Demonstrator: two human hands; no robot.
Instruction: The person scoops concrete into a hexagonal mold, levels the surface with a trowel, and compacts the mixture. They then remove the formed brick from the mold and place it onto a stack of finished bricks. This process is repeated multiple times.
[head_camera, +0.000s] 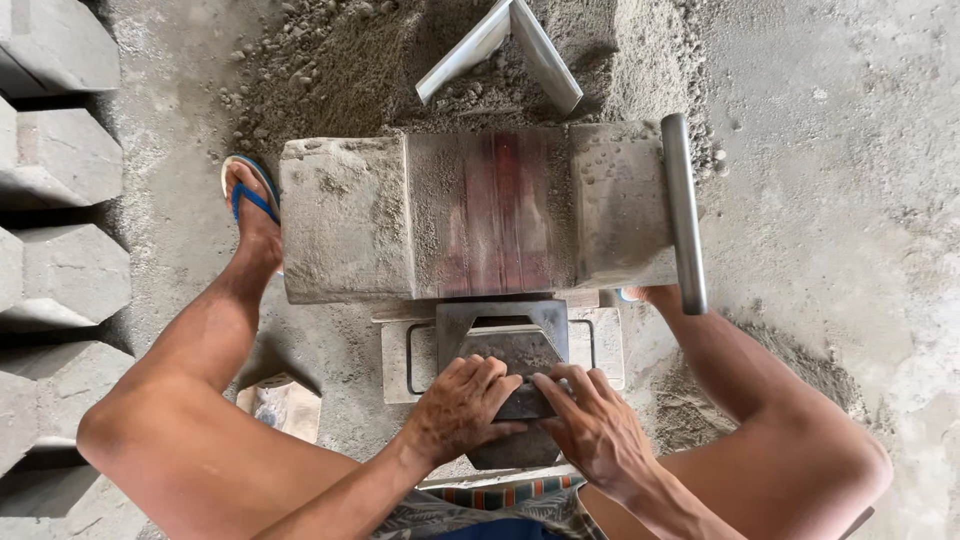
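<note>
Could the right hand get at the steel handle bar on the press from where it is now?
Probably yes: the right hand rests on the dark mould block, and the steel bar stands uncovered up to its right.

A dark, dusty metal mould (515, 345) with an angular, pointed outline lies flat at lower centre, partly covered by fingers.

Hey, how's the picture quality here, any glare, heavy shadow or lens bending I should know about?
Head view: sharp overall, lit by soft daylight from the right; mild glare on the metal bar and the angled metal piece; dark shadow between the stacked blocks at left; wide-angle bending stretches the knees at the edges; left hand and right hand on the dark mold show no motion blur.
</note>
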